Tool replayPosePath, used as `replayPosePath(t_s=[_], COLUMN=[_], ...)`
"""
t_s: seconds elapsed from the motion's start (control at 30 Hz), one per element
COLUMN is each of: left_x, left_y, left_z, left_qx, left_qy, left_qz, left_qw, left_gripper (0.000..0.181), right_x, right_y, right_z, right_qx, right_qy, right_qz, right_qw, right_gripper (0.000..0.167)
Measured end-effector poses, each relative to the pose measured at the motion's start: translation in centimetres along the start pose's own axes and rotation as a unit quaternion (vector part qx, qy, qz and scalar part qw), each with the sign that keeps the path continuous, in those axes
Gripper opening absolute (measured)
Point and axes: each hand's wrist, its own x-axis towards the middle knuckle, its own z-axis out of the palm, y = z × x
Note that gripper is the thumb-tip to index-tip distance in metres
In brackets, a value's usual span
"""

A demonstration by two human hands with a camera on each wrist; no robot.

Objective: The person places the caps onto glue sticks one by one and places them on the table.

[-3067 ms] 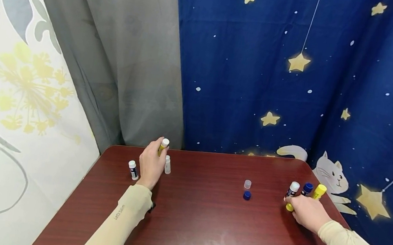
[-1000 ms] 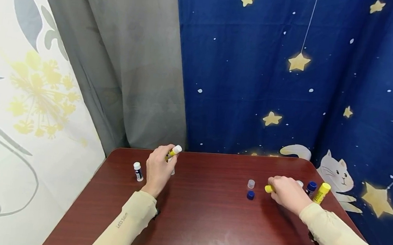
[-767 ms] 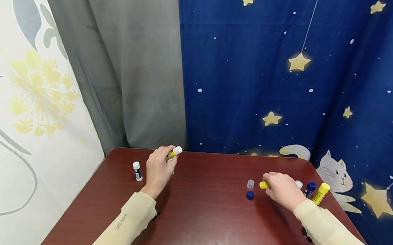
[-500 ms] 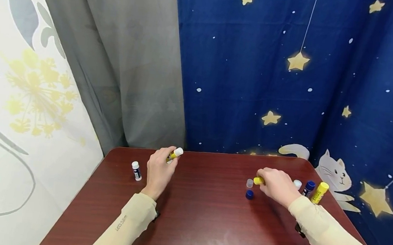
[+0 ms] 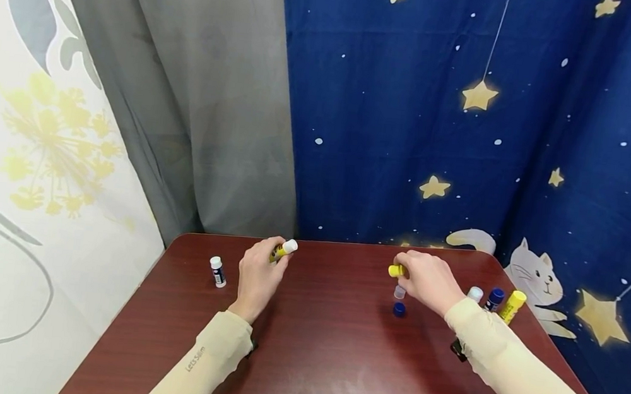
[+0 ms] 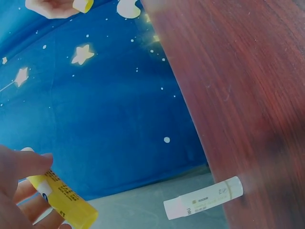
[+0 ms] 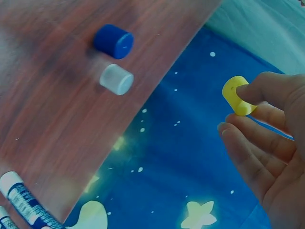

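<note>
My left hand [image 5: 260, 275] grips a yellow glue stick [image 5: 283, 250] with its white end tilted up to the right. In the left wrist view a white glue stick [image 6: 204, 197] stands on the table near that hand. My right hand [image 5: 427, 279] pinches a yellow cap [image 5: 396, 271] between thumb and forefinger, above the far part of the table; the other fingers are loosely bent in the right wrist view. Just below it lie a clear cap [image 5: 399, 292] and a blue cap [image 5: 398, 309], side by side.
A white-capped glue stick with a dark label [image 5: 218, 272] stands left of my left hand. By the right edge stand a white-topped stick [image 5: 475, 293], a blue-capped one [image 5: 494, 299] and a yellow one [image 5: 513, 307]. Curtains hang behind the table [image 5: 322, 362].
My right hand has moved left and away from the sticks at the right, carrying the yellow cap to behind the clear cap. My left hand has shifted slightly right, its glue stick now more tilted.
</note>
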Motion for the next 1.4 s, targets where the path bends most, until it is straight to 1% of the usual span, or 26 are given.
replayPosePath(t_s=[0.17,0.3,0.43,0.53,0.67,0.87,1.03,1.23,1.4], left_x=[-0.2,-0.4,-0.4,-0.4,-0.5,-0.7,-0.8,-0.9,-0.9], left_y=[0.0,0.1,0.3,0.4,0.4,0.5,0.6,0.6,0.7], left_z=[0.1,0.3,0.4,0.4,0.4,0.3,0.5,0.6,0.7], left_qx=[-0.001,-0.005,-0.01,-0.015,-0.017,-0.018,-0.016,-0.023,-0.023], left_qy=[0.004,0.001,-0.005,-0.004,0.0,-0.01,-0.013,-0.023,-0.024], left_qz=[0.006,0.008,0.01,0.014,0.02,0.02,0.023,0.015,0.016], left_qw=[1.0,0.9999,0.9999,0.9998,0.9996,0.9996,0.9995,0.9993,0.9993], left_gripper=[0.031,0.03,0.029,0.029,0.031,0.028,0.028,0.028,0.027], right_x=[0.9,1.5,2.1,2.5,2.9,3.3,3.6,3.9,4.0], right_y=[-0.7,-1.3,-1.9,-2.1,-2.5,-3.3,-3.9,-4.1,-4.3], right_z=[-0.2,-0.4,-0.6,-0.6,-0.7,-1.1,-1.4,-1.8,-2.1], right_qx=[0.0,0.0,0.008,0.013,0.014,0.033,0.042,0.054,0.062], right_qy=[0.002,0.003,0.015,0.024,0.025,0.035,0.04,0.054,0.06], right_qz=[0.005,0.006,-0.001,-0.01,-0.01,-0.008,-0.012,-0.013,-0.013], right_qw=[1.0,1.0,0.9999,0.9996,0.9995,0.9988,0.9982,0.997,0.9962], right_gripper=[0.025,0.023,0.023,0.024,0.022,0.022,0.022,0.021,0.02])
